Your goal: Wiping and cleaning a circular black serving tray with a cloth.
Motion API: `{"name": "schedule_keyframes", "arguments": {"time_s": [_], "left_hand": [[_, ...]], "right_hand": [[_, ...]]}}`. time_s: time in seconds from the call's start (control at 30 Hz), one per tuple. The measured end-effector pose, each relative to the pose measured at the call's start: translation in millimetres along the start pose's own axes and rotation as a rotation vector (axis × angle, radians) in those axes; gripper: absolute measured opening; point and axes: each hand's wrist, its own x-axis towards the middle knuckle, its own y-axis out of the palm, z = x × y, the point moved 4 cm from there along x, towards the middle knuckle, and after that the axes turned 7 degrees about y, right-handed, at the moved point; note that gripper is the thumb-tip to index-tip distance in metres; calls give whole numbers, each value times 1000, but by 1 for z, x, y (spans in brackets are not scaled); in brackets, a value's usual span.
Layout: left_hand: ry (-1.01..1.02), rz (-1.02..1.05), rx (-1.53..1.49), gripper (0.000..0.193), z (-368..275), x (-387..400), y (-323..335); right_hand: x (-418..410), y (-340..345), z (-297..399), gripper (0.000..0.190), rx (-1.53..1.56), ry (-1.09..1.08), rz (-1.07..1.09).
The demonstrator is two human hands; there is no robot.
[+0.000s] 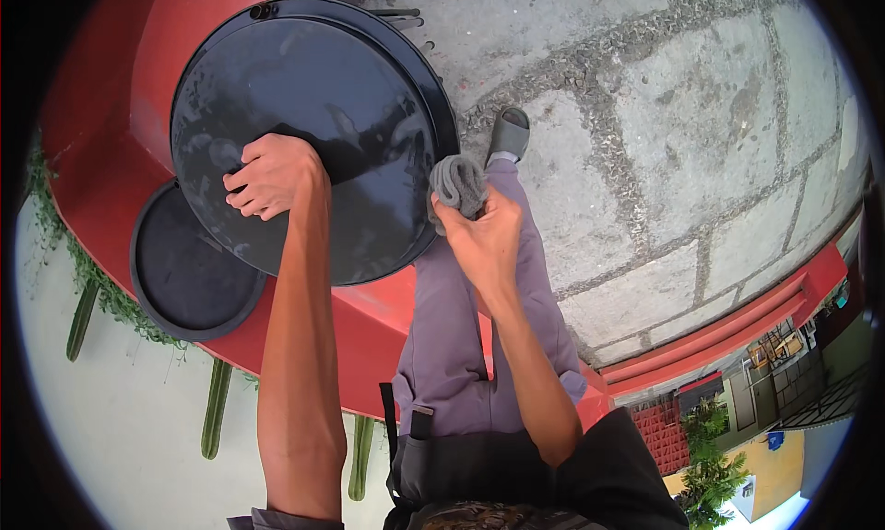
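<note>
A large round black metal lid or drum top (359, 212) with smears and reflections on its surface lies before me. My left hand (276, 177) rests over it with curled fingers; whether it grips a part there, its back hides. In my right hand (484, 219) is a bunched grey cloth (458, 184), pinched between thumb and fingers, close to the right edge of the black metal. A small black knob (261, 11) sticks up at the far rim.
A smaller round black tray or lid (197, 267) lies on the red bench (235, 354) at the left. Cactus stems (216, 409) and trailing plants stand beyond it. Grey stone paving (705, 101) stretches to the right, with thin dark legs near the far edge.
</note>
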Motion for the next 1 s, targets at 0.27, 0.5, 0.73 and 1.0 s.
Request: {"name": "schedule_keyframes", "arguments": {"time_s": [0.27,0.5,0.73,1.0], "left_hand": [[48,1,-72,42,-1,6,-6],[369,334,-481,45,14,24,-56],[1640,561,-479,56,-21,29,-63],[1339,445,-538,59,-11,13,-50]], "right_hand": [[-67,-19,-70,19,-15,-168,162],[-79,14,-124,28,316,236,375],[-71,22,-125,26,487,271,286],[-6,-13,-76,21,532,133,115]]}}
